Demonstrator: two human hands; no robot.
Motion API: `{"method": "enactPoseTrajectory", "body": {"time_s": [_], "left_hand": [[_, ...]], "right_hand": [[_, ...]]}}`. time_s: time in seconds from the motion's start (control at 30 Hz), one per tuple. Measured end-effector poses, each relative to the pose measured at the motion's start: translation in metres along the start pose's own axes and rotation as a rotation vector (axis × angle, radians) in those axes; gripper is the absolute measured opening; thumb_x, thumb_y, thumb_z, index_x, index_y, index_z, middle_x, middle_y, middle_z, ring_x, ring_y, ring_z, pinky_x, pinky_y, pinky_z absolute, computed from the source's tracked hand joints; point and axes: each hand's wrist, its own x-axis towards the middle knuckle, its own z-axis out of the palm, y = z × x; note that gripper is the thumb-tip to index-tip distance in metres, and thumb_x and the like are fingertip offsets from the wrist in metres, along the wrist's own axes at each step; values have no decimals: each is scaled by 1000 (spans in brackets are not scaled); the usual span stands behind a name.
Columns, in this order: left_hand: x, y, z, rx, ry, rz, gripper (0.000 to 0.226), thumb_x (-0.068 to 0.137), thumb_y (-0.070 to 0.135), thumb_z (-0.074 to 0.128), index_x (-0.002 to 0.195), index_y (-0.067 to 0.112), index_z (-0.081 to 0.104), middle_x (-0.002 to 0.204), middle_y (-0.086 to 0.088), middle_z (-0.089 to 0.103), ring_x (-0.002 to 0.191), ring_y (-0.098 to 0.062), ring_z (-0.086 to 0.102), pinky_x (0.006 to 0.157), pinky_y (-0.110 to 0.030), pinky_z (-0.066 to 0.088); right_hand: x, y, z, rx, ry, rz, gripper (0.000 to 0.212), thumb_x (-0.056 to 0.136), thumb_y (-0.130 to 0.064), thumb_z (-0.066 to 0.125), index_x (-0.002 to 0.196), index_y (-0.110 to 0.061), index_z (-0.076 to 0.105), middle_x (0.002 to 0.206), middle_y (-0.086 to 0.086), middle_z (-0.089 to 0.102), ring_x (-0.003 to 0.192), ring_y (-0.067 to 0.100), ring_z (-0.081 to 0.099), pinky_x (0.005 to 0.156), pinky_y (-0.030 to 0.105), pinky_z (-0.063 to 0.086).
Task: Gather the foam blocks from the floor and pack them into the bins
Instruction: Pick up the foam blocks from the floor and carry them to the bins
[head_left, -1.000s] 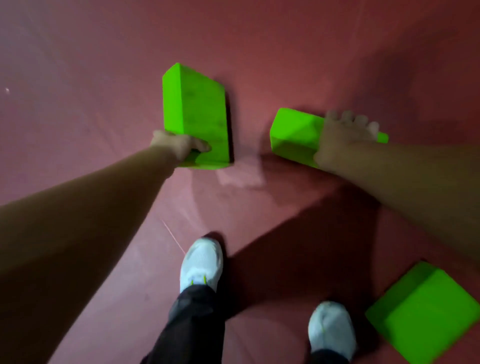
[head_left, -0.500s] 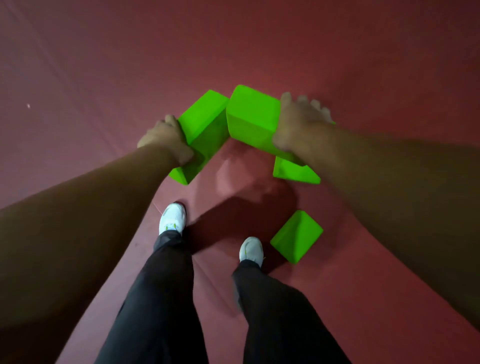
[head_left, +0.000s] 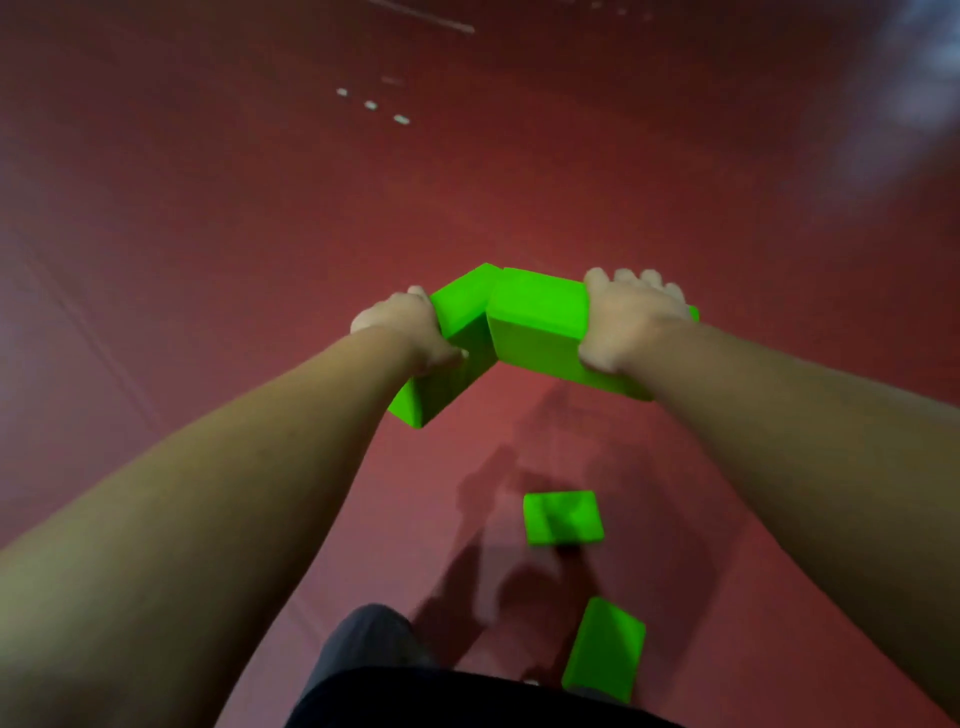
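Your hands each grip one green foam block, held up above the red floor with both arms stretched out. Your left hand curls round the left block, which slants down toward you. Your right hand wraps over the right block, fingers on its far side. The two blocks touch at their upper ends, making a peak. Below them a third block lies on the floor, and a fourth block lies nearer you, beside your dark trouser leg.
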Motion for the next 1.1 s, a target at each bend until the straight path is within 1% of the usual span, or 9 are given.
{"method": "enactPoseTrajectory", "body": {"time_s": [0.1,0.2,0.3,0.4,0.53,0.63,0.87,1.0,1.1], "left_hand": [[6,19,-44,-34,55,77,93,78,80,69,137,11,46,134,-12,63,123,-36,63,97,-46,53],[15,29,-80,-42,90,174,93,83,81,61,139,8,47,136,-14,63,124,-37,63,95,-44,52],[22,37,-110,-39,135,270,89,85,79,61,136,7,49,135,-15,64,124,-37,63,93,-43,52],[22,55,-126,-31,160,369,86,85,76,63,134,8,48,133,-15,64,122,-38,64,91,-43,52],[-8,119,-123,1,154,569,84,85,72,66,135,7,47,136,-19,59,125,-42,60,99,-46,51],[-67,186,-104,7,144,744,83,87,71,66,136,7,46,137,-19,57,128,-42,58,102,-47,49],[-249,331,-26,67,98,1139,81,88,71,62,135,7,45,135,-16,59,124,-37,62,97,-44,51],[-360,400,26,128,127,1333,82,89,71,62,135,6,45,133,-16,60,122,-37,63,95,-44,51],[-454,455,73,189,94,1439,83,89,72,60,137,6,44,135,-16,59,123,-38,63,95,-45,51]], "right_hand": [[-5,11,-46,1,22,33,72,69,-45,77,131,-22,46,134,6,57,125,33,51,97,44,44],[-12,11,-78,21,36,130,81,66,-53,83,132,-22,46,134,7,58,126,33,52,98,44,46],[-27,11,-99,81,62,278,78,69,-52,81,132,-22,45,133,9,57,126,35,54,99,46,47],[-53,16,-111,154,52,441,76,69,-52,81,130,-23,46,130,8,59,124,35,56,96,45,49],[-114,47,-109,197,38,669,73,70,-53,78,128,-22,47,127,8,60,122,35,56,92,44,49],[-184,85,-100,207,15,858,72,71,-53,76,129,-20,49,128,10,61,121,36,57,89,42,48],[-386,187,-72,270,-3,1281,69,71,-50,77,127,-19,49,126,12,61,119,38,58,90,42,49],[-506,238,-42,274,17,1427,63,73,-49,75,122,-19,50,124,14,62,116,39,60,84,41,46],[-599,278,-13,285,14,1526,61,73,-48,74,121,-18,50,125,15,61,115,39,60,84,41,46]]}}
